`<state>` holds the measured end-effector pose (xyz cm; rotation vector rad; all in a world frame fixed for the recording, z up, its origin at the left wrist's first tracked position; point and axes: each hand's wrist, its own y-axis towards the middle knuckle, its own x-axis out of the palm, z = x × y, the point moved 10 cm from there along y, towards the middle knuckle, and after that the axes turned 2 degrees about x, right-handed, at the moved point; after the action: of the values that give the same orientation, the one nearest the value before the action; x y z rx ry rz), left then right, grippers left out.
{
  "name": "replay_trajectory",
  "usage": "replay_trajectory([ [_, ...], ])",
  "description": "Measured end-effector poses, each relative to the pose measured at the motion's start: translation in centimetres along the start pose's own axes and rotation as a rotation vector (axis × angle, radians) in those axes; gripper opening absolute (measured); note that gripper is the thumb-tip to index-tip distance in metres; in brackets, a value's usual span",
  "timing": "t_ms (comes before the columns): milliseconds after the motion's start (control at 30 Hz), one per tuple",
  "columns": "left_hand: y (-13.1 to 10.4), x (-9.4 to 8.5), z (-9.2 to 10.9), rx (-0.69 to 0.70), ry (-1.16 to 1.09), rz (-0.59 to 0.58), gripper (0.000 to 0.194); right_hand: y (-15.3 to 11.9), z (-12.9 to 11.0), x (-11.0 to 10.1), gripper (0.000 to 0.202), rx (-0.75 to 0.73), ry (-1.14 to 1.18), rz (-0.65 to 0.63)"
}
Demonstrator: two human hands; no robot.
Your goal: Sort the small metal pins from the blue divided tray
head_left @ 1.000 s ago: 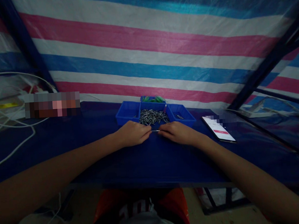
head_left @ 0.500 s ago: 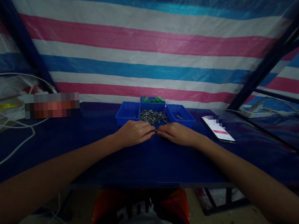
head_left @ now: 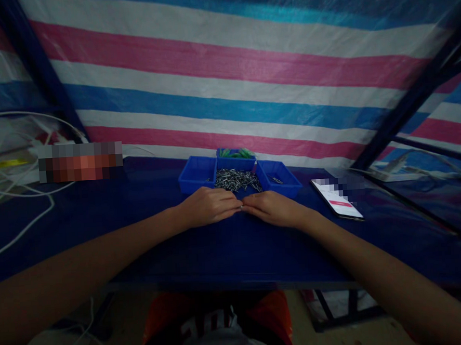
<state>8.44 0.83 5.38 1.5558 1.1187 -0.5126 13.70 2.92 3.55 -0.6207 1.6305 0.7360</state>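
Observation:
My left hand (head_left: 211, 205) and my right hand (head_left: 272, 207) meet fingertip to fingertip above the blue table (head_left: 220, 254). Both are closed in a pinch. A tiny shiny bit shows between the fingertips, too small to name. Just behind the hands lies a heap of small metal pieces (head_left: 236, 180), slim and pin-like. A blue bin (head_left: 197, 170) stands to the left of the heap, with little visible in it. To the right, another blue bin (head_left: 279, 177) holds a few metal pieces.
A third blue bin (head_left: 235, 163) at the back holds green items. At right lies a phone (head_left: 344, 206) with its screen lit. White cables (head_left: 42, 220) loop over the table's left end. A striped tarp (head_left: 225, 84) hangs behind, between dark blue frame posts (head_left: 402, 110).
Both hands have come slightly nearer to me, and their fingertips now sit closer together. The dark small piece seen between them before is now mostly covered. Bins and phone have not moved.

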Motion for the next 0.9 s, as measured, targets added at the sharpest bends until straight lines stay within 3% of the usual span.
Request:
replay_trajectory([
  [200,0.3,-0.2,0.9,0.026,-0.063,-0.001,0.021,0.0,0.1,0.1,0.027,0.005,0.022,-0.021],
  [500,-0.1,1.3,-1.6,-0.18,0.042,-0.117,0.017,-0.2,0.2,-0.1,0.029,0.018,0.034,-0.032],
  [900,-0.2,1.8,-1.8,-0.195,0.089,-0.164,0.02,-0.1,0.7,-0.1,0.023,0.041,-0.027,-0.006],
])
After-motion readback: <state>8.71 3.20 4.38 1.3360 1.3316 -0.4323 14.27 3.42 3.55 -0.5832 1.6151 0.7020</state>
